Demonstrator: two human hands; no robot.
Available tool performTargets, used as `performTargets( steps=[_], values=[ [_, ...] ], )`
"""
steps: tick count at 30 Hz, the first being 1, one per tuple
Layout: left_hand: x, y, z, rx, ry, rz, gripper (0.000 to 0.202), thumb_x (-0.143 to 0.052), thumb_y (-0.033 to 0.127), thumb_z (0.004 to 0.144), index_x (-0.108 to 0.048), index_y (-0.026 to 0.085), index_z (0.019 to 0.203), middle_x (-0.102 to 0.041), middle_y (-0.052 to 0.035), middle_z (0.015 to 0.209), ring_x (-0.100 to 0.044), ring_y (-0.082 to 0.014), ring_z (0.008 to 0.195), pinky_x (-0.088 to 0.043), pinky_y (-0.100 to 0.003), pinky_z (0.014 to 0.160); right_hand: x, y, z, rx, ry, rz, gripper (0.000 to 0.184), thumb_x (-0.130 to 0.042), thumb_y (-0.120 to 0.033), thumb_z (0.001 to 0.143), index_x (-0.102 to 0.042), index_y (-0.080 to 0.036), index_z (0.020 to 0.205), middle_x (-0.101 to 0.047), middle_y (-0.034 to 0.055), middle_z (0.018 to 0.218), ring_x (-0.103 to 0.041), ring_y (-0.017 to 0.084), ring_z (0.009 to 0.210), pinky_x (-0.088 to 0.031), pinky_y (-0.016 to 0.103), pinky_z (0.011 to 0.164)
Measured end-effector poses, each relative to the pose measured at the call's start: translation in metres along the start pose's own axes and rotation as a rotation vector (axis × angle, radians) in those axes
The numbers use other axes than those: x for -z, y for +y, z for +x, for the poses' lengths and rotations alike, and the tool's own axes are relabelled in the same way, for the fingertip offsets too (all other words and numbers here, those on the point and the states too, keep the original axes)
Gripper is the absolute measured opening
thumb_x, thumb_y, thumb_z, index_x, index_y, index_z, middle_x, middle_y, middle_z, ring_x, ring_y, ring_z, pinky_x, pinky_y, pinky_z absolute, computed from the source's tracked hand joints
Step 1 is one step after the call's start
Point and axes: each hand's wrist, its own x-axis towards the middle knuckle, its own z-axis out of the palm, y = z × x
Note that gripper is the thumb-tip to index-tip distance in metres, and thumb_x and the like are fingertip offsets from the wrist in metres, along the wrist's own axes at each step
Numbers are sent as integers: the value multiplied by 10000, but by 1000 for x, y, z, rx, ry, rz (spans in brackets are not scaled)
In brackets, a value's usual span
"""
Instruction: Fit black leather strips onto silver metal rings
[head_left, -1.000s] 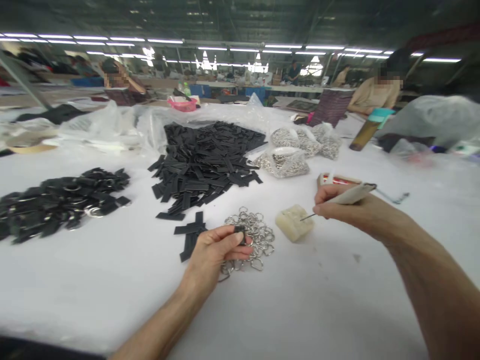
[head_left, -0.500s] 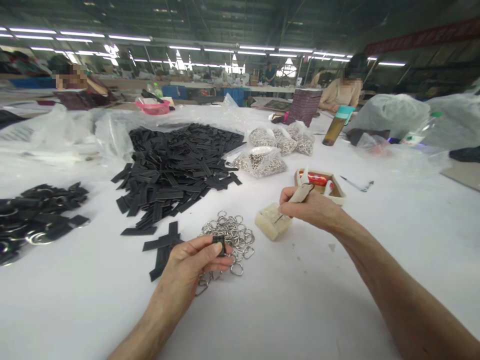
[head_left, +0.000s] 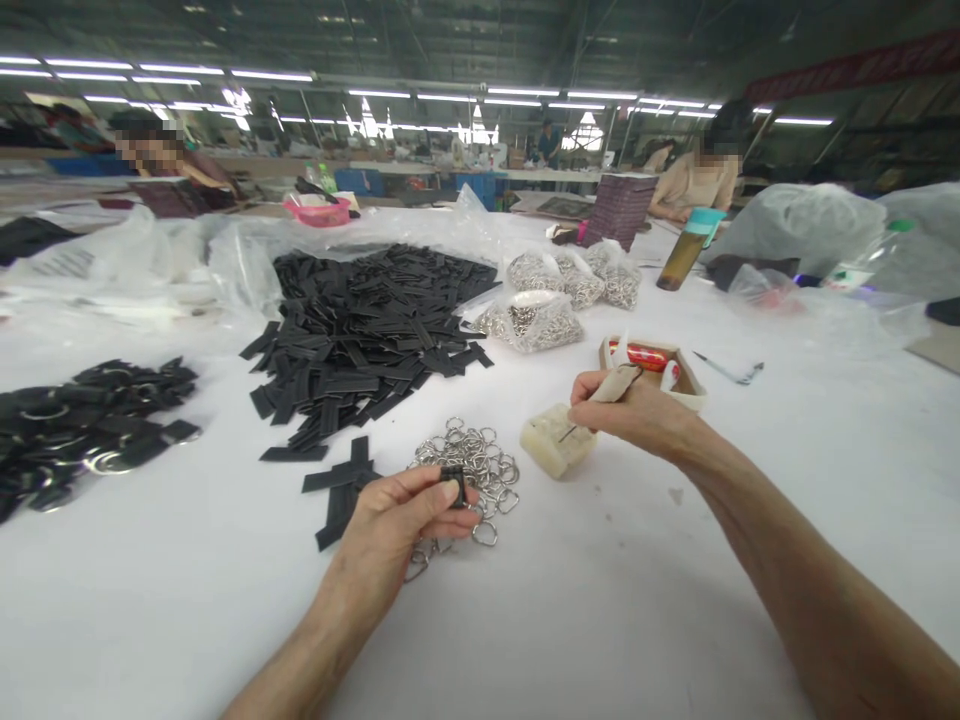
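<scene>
My left hand (head_left: pixel 416 515) pinches a small folded black strap piece (head_left: pixel 453 484) between thumb and fingers, above a loose pile of metal D-rings (head_left: pixel 480 455). My right hand (head_left: pixel 626 405) is closed on a flat beige-handled tool (head_left: pixel 616 384); its working end is hard to make out. The fingertips of that hand are at the upper right edge of a pale yellowish block (head_left: pixel 555 445) with a dark slit in its top. Several black strap pieces (head_left: pixel 349 480) lie just left of the D-rings.
A large heap of black straps (head_left: pixel 360 330) lies beyond my hands, beside bags of rings (head_left: pixel 536 322). Straps with rings (head_left: pixel 90 430) are piled at left. At right are an open box (head_left: pixel 694 390), a pen-like tool (head_left: pixel 731 370) and a bottle (head_left: pixel 686 250). Other people work further back.
The whole view has shifted slightly, so things appear a little further right. Both hands keep their grips and hold nearly the same places over the table.
</scene>
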Motion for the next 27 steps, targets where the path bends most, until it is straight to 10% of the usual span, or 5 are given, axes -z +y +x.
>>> performTargets(
  steps=[13, 27],
  values=[
    [-5, -2, -7, -69, -89, 42, 135, -610, 189, 728, -668, 80, 781, -681, -88, 800, -656, -175, 664, -545, -279, 631, -16, -21, -16, 82, -166, 795, 143, -602, -223, 687, -530, -151, 587, -429, -36, 460, -288, 41, 406, -132, 219, 399],
    [-3, -7, -8, -50, -259, 127, 148, -588, 217, 757, -677, 122, 825, -678, -52, 757, -644, -155, 702, -523, -265, 678, -42, -27, -17, 83, -236, 681, 105, -574, -201, 707, -525, -160, 624, -463, -37, 500, -324, 62, 450, -194, 232, 424]
  ],
)
